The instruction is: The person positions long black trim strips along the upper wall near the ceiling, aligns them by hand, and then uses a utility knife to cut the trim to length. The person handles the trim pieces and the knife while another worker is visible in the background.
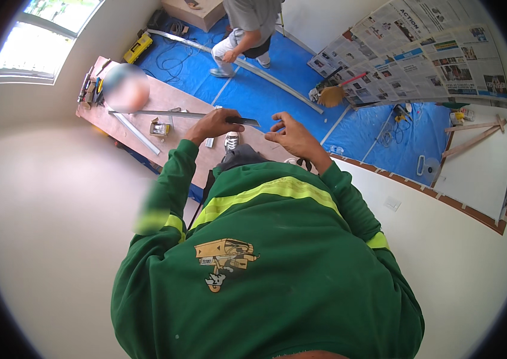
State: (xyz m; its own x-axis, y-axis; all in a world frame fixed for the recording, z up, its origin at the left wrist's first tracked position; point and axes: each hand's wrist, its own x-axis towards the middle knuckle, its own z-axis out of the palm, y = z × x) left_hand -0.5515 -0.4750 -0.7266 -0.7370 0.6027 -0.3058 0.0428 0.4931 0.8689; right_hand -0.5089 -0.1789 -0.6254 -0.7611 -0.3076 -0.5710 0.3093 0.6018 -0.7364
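My left hand grips a long, thin metal strip near its right end. The strip reaches left across a pinkish work board, which my feet are on. My right hand is raised just right of the strip's end, fingers curved and apart, with nothing visible in them. On the board lie a white profile, a small box with contents too small to name, and tools along the far left end.
Another person walks on the blue floor sheet beside a long rail. A yellow case, cables, a broom, a newspaper-covered panel and a brown-edged opening surround the board. A window is upper left.
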